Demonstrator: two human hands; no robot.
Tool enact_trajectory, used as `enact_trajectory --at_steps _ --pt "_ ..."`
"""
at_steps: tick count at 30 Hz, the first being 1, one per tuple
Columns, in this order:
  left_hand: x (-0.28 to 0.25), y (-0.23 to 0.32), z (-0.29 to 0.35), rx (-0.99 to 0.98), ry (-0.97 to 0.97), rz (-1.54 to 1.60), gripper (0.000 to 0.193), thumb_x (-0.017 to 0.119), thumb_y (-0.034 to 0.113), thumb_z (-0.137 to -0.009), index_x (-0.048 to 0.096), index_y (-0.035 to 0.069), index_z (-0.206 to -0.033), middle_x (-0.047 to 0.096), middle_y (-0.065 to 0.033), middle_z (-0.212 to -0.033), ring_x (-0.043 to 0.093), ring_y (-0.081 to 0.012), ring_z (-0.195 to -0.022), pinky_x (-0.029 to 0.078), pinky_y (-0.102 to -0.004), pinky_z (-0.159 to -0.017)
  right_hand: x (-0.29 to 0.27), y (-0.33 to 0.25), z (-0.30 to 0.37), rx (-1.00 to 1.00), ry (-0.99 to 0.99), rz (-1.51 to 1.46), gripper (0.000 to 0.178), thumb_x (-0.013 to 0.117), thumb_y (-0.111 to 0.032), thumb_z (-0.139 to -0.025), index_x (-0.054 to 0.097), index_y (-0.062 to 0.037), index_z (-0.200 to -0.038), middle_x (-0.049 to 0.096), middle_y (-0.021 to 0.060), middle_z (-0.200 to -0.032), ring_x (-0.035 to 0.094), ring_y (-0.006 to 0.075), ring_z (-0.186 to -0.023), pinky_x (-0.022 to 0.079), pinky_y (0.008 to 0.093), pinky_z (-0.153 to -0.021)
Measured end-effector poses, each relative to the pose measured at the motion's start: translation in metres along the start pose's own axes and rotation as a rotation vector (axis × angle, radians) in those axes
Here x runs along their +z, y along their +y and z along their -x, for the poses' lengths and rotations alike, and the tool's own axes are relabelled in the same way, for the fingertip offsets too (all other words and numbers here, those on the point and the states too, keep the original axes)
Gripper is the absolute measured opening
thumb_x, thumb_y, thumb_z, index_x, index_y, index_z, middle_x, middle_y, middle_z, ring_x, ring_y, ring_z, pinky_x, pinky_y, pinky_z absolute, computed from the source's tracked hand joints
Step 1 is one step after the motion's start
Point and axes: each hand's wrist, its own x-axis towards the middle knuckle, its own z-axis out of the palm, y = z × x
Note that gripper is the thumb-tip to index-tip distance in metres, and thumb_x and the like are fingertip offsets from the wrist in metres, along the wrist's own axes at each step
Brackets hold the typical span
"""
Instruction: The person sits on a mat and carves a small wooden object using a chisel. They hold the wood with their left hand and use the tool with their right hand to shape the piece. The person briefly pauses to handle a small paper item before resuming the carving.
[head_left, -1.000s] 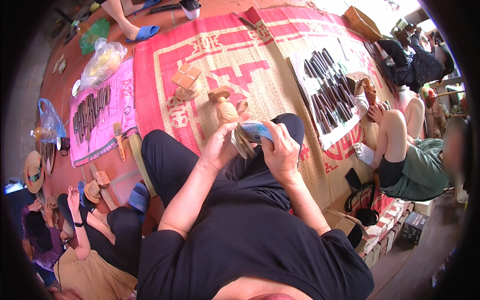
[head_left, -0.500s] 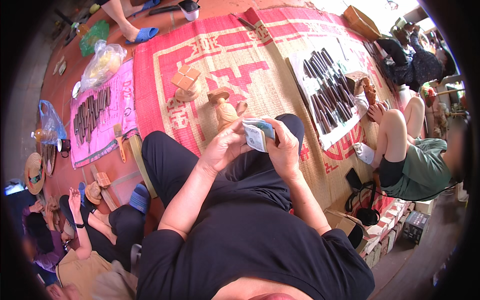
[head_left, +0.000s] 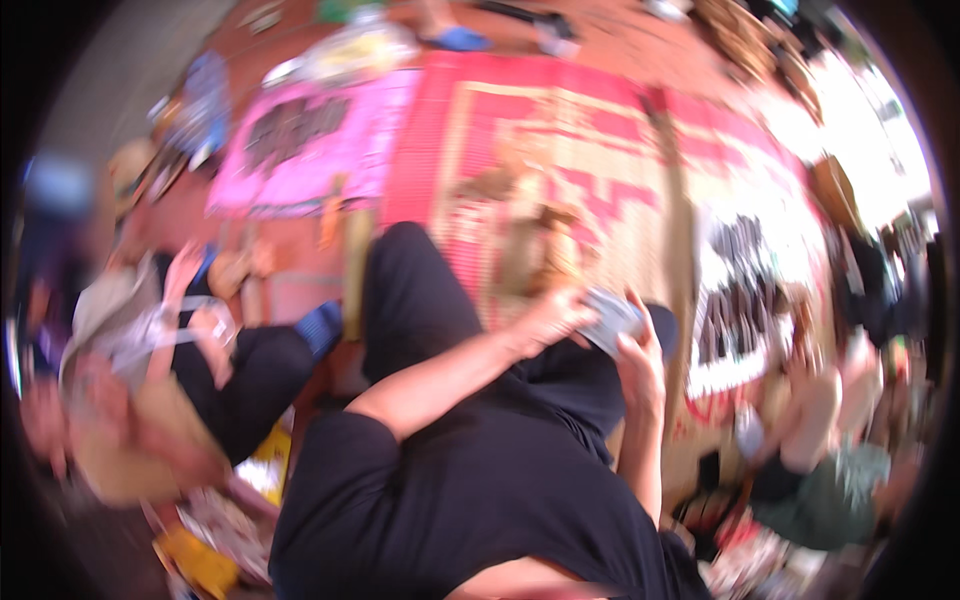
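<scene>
Above my lap I hold a small folded wad of banknotes (head_left: 610, 322), blue-grey and blurred by motion. My left hand (head_left: 556, 318) pinches its left edge. The fingers of my right hand (head_left: 642, 348) close round its right side. Just beyond my hands, a pale brown carved wooden figure (head_left: 562, 255) stands on the red and straw-coloured woven mat (head_left: 430, 130). Smeared behind it are other light wooden pieces (head_left: 490, 183).
Left, a pink cloth (head_left: 235, 180) bears several dark tools (head_left: 295, 132), with an orange-handled brush (head_left: 330, 215) nearby. Right, a white sheet (head_left: 715, 375) holds more dark-handled tools (head_left: 738, 290). Seated people are close on both sides: a tan top (head_left: 150, 440), a green top (head_left: 835, 500).
My view has swung, so the surroundings sit further right and blur. Both hands keep hold of the banknotes. At left, the person in the tan top now shows more fully, holding something pale.
</scene>
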Motion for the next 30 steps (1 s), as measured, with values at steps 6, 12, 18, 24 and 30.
enact_trajectory --at_steps 6,12,18,24,30 --pt "0.004 0.001 0.042 0.058 0.015 -0.322 0.018 0.055 0.005 -0.086 0.055 -0.001 -0.102 0.061 -0.0057 -0.083 0.062 -0.014 -0.076 0.055 -0.0279 -0.056 0.014 0.036 0.009 0.261 -0.08 0.021 0.07 0.066 -0.012 -0.079 0.033 -0.0058 -0.14 0.052 0.014 -0.123 0.058 0.0271 -0.104 0.054 0.0406 -0.079" --pt "-0.004 -0.012 0.051 0.195 0.047 -0.788 0.024 0.061 0.018 -0.076 0.062 0.001 -0.093 0.065 -0.015 -0.088 0.065 -0.028 -0.079 0.051 -0.038 -0.071 0.029 0.03 0.018 0.106 0.009 0.285 0.043 0.053 -0.015 -0.09 0.046 0.0038 -0.129 0.054 0.0169 -0.122 0.056 0.0265 -0.108 0.045 0.0374 -0.094" --pt "0.039 -0.053 0.031 0.193 -0.528 -1.087 0.028 0.063 0.02 -0.069 0.067 0.01 -0.095 0.066 -0.0122 -0.094 0.062 -0.0303 -0.094 0.049 -0.0427 -0.078 -0.046 0.006 0.076 0.039 0.245 0.654 0.032 0.058 -0.017 -0.086 0.061 0.0036 -0.111 0.065 0.0118 -0.102 0.06 0.0192 -0.096 0.045 0.0306 -0.086" --pt "0.127 -0.131 0.012 0.246 -1.354 -1.35 0.026 0.064 0.015 -0.069 0.071 0.02 -0.093 0.069 -0.0026 -0.092 0.065 -0.022 -0.089 0.051 -0.0432 -0.068 -0.112 0.032 0.183 0.771 0.103 1.049 0.015 0.061 -0.009 -0.081 0.068 -0.0018 -0.093 0.065 0.0046 -0.079 0.058 0.0121 -0.07 0.045 0.0267 -0.059" --pt "0.144 -0.131 0.043 0.268 -1.2 -1.648 0.019 0.067 0.019 -0.069 0.073 0.018 -0.088 0.07 -0.0072 -0.089 0.067 -0.0253 -0.086 0.052 -0.0431 -0.066 -0.095 0.082 0.22 0.804 0.216 0.817 0.016 0.061 -0.009 -0.082 0.067 -0.0019 -0.095 0.064 0.0049 -0.081 0.058 0.0124 -0.07 0.046 0.027 -0.06"
